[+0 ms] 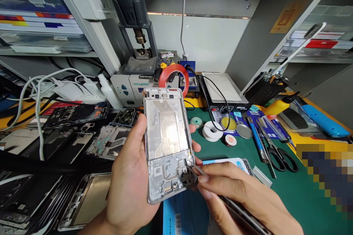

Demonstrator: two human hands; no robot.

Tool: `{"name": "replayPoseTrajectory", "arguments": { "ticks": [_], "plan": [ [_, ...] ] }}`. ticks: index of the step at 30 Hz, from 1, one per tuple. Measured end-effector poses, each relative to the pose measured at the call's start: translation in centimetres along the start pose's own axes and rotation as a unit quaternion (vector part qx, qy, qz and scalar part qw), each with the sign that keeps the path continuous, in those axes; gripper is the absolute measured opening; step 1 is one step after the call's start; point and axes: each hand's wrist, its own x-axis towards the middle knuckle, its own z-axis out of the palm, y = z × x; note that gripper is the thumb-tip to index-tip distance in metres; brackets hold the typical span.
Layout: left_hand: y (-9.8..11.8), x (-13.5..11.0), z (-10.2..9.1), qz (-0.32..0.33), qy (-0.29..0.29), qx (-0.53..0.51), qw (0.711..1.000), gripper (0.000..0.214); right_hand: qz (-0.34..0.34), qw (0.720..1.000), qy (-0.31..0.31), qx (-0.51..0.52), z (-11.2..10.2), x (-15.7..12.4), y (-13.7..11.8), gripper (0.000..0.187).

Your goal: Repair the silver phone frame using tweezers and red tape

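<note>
My left hand (129,176) grips an opened silver phone frame (165,132), held upright above the bench with its bare inside facing me. My right hand (242,194) pinches metal tweezers (197,170). Their tips touch the lower right corner of the frame, near a small part there. A blue box (184,214) lies under both hands.
Several dismantled phone frames and boards (82,136) cover the left of the bench. A hot-air station (138,62), a red tape roll (173,75) and a heating plate (223,88) stand behind. Solder spools (212,130), scissors (278,152) and blue-handled tools (322,119) lie on the green mat (289,187).
</note>
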Motion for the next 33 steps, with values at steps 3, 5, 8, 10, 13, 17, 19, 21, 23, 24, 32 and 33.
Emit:
{"name": "replayPoseTrajectory", "arguments": {
  "ticks": [3, 5, 8, 10, 13, 17, 19, 21, 23, 24, 32, 33],
  "plan": [
    [-0.1, 0.2, -0.1, 0.005, -0.006, -0.002, 1.0, 0.072, -0.008, 1.0, -0.015, -0.001, -0.1, -0.2, 0.2, 0.032],
    [-0.1, 0.2, -0.1, 0.004, 0.004, 0.0, 1.0, 0.07, -0.01, 1.0, -0.012, 0.004, 0.0, -0.1, 0.3, 0.03],
    [-0.1, 0.3, 0.0, 0.01, 0.014, 0.003, 1.0, 0.069, 0.008, 1.0, 0.011, 0.018, 0.2, 0.2, 0.1, 0.024],
    [-0.1, 0.3, 0.1, 0.013, 0.01, 0.001, 1.0, 0.069, 0.022, 0.999, 0.02, 0.025, 0.3, 0.4, 0.0, 0.022],
    [-0.2, 0.3, 0.1, 0.012, 0.005, -0.006, 1.0, 0.068, 0.041, 0.998, 0.034, 0.036, 0.5, 0.5, -0.2, 0.018],
    [-0.3, 0.3, -0.2, 0.0, -0.002, -0.02, 1.0, 0.067, 0.073, 0.992, 0.07, 0.073, 0.8, 0.6, -0.4, 0.016],
    [-0.3, 0.2, -0.3, -0.004, -0.009, -0.027, 1.0, 0.068, 0.09, 0.991, 0.059, 0.084, 0.9, 0.6, -0.6, 0.019],
    [-0.2, 0.2, -0.3, -0.005, -0.011, -0.03, 0.999, 0.069, 0.101, 0.99, 0.063, 0.082, 1.1, 0.5, -0.7, 0.019],
    [-0.1, 0.1, -0.2, -0.004, -0.008, -0.028, 1.0, 0.07, 0.114, 0.987, 0.082, 0.077, 1.2, 0.3, -0.9, 0.018],
    [-0.1, 0.1, -0.1, -0.003, -0.007, -0.024, 1.0, 0.07, 0.119, 0.986, 0.091, 0.074, 1.3, 0.2, -1.0, 0.017],
    [0.0, 0.1, 0.1, -0.004, 0.007, -0.013, 1.0, 0.071, 0.12, 0.987, 0.087, 0.056, 1.2, 0.6, -1.0, 0.016],
    [0.0, 0.2, 0.1, -0.005, 0.006, -0.014, 1.0, 0.071, 0.12, 0.988, 0.086, 0.053, 1.2, 0.7, -1.0, 0.017]
  ]
}}
